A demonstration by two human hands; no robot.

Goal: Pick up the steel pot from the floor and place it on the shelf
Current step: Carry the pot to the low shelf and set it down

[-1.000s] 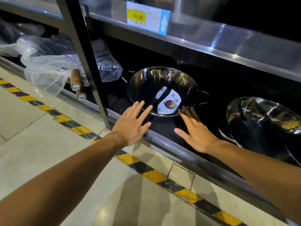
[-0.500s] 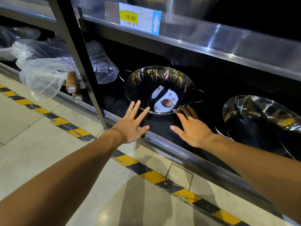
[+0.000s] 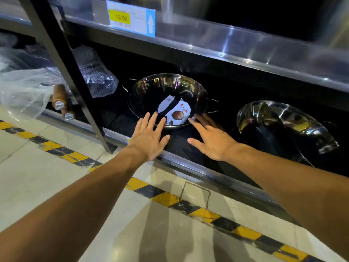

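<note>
Steel pot [image 3: 166,91] on shelf [image 3: 181,163], beyond my fingertips. My left hand [image 3: 149,138] and right hand [image 3: 211,140] lie flat, fingers spread, gripping nothing.

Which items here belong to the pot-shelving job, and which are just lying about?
Job: steel pot on bottom shelf; left hand and right hand, open, near its rim.

Bystanders: second pot, price tag, plastic wrap, wooden handles.

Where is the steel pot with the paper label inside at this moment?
In the head view, the steel pot sits mid-frame on the dark bottom shelf, just beyond both open hands, left of a second shiny pot and right of the black upright post.
</note>
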